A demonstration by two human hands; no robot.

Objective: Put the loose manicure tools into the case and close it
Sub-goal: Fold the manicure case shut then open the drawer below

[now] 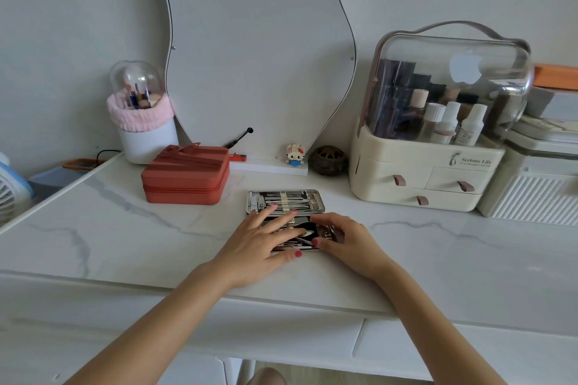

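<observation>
At frame centre the case (286,201) lies open on the table (125,228). The left hand (262,237) presses flat, fingers straight; the right hand (339,236) pinches a tool (308,233) — best seated fully under its strap before closing.

"Serious Life" stands in dark script on the cream cosmetic organizer (434,166), right of the mirror (256,50); the smaller line beneath it is unreadable.
</observation>
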